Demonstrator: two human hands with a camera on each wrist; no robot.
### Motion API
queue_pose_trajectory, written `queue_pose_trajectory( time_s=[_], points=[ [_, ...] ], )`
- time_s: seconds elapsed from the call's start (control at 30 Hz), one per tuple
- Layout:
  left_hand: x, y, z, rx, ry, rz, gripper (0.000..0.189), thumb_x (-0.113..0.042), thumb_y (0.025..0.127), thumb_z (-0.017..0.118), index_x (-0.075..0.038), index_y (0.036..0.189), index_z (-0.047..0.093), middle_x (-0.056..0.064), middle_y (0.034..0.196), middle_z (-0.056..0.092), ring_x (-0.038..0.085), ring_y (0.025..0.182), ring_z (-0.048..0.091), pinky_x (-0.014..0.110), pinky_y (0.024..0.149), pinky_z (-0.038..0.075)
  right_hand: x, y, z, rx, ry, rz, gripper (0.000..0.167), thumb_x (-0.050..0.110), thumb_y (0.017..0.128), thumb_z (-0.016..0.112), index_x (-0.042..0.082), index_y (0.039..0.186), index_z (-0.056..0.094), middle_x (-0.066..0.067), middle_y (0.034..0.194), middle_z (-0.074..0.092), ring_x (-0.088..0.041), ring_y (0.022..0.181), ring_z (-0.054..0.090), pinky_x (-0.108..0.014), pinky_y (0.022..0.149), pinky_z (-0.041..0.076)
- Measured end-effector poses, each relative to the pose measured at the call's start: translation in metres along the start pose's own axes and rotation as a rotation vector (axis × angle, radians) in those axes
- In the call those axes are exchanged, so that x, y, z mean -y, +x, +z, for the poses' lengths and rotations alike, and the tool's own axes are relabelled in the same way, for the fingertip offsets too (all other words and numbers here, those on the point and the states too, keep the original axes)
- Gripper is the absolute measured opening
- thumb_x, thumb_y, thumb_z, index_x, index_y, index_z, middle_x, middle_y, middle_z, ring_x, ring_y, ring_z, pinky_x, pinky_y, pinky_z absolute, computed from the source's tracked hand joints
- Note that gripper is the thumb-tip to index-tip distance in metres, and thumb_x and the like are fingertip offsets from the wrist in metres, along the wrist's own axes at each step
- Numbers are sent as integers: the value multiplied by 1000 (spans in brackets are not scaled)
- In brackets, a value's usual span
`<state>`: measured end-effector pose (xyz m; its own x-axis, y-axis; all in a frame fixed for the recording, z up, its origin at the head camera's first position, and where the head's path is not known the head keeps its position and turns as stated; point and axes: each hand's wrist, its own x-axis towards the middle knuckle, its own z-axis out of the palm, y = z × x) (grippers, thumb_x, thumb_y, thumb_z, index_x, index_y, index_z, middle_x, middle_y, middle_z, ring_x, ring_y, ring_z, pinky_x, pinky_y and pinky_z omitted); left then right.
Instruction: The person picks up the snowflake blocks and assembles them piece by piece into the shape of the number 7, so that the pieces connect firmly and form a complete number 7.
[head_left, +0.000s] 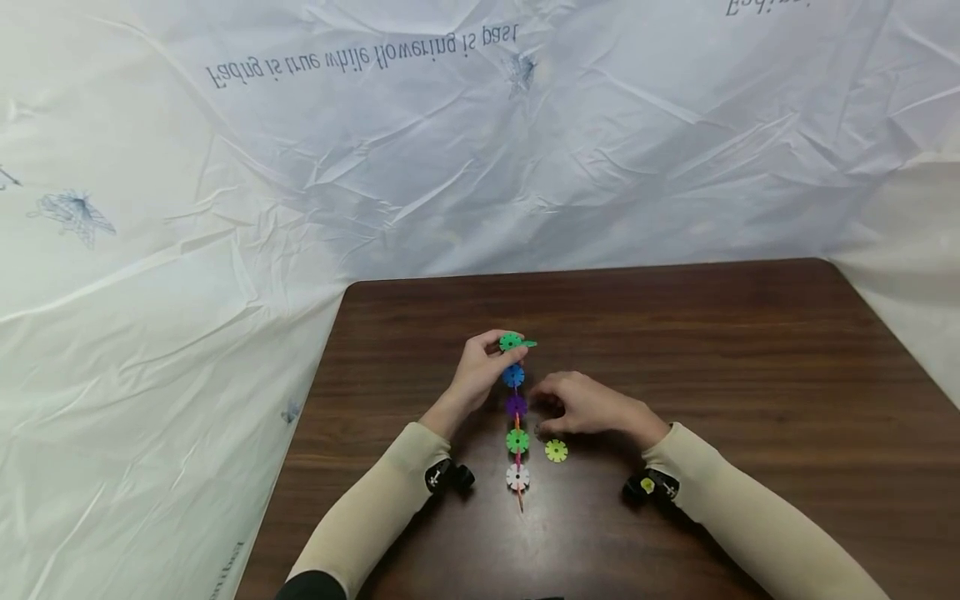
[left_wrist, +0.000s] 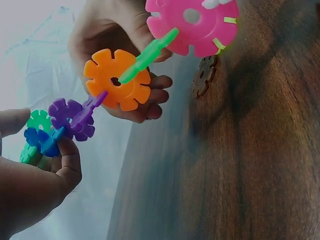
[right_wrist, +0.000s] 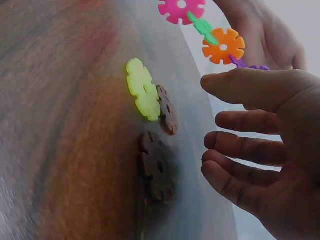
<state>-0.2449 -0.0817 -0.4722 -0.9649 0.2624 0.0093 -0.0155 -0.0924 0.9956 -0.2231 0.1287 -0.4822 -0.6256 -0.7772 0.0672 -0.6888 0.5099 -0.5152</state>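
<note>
A chain of notched plastic discs, joined slot to slot, runs down the table towards the wearer. My left hand (head_left: 476, 371) holds its far end, thumb and fingers pinching around the green disc (head_left: 511, 341) and the blue disc (left_wrist: 42, 141). Below these come a purple disc (left_wrist: 70, 119), an orange disc (left_wrist: 117, 80), a green disc (head_left: 517, 441), a pink disc (left_wrist: 192, 25) and a white disc (head_left: 517, 477). My right hand (right_wrist: 270, 140) hovers just right of the chain. Its fingers are loosely bent and hold nothing.
A loose yellow disc (head_left: 556, 451) lies on the wooden table (head_left: 750, 375) near the right hand. Two brown discs show beside it, one close to the yellow (right_wrist: 168, 110) disc, the other brown disc (right_wrist: 158, 167) nearer. A white printed sheet (head_left: 450, 167) hangs behind the table.
</note>
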Motion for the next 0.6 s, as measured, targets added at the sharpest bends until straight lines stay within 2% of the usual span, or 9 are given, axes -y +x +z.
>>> queue_pose_trajectory(
  time_s=[0.07,0.1,0.23,0.33,0.6],
  points=[
    [0,0,1,-4,1,5,30,-9,92,67,6,117,62,5,95,65,47,100,59,27,73,55,1,0,1,11,-1,1,43,28,84,77,7,120,66,-5,109,66,-16,93,63,-31,77,53],
    [0,1,1,-5,2,7,30,-10,92,67,6,117,62,5,94,65,45,98,61,26,73,55,1,-1,2,13,-1,-2,43,28,84,77,7,119,66,-5,108,66,-17,93,63,-31,76,53],
    [1,1,2,-11,5,10,32,-10,92,68,8,118,61,4,92,66,23,85,66,26,72,55,1,0,5,31,-20,-2,41,29,84,77,10,119,66,-4,107,65,-15,91,62,-29,74,52],
    [2,2,2,-11,-3,7,34,-10,92,68,10,118,60,3,91,66,14,81,66,26,72,55,2,0,7,46,-55,4,40,30,83,77,13,118,67,-2,106,65,-13,90,60,-29,74,51],
    [0,2,3,-17,11,-2,33,-11,92,68,8,118,61,4,93,66,17,83,66,26,74,55,1,0,12,64,-139,-5,34,30,83,77,13,112,70,-2,106,65,-15,95,60,-35,80,53]
  ],
)
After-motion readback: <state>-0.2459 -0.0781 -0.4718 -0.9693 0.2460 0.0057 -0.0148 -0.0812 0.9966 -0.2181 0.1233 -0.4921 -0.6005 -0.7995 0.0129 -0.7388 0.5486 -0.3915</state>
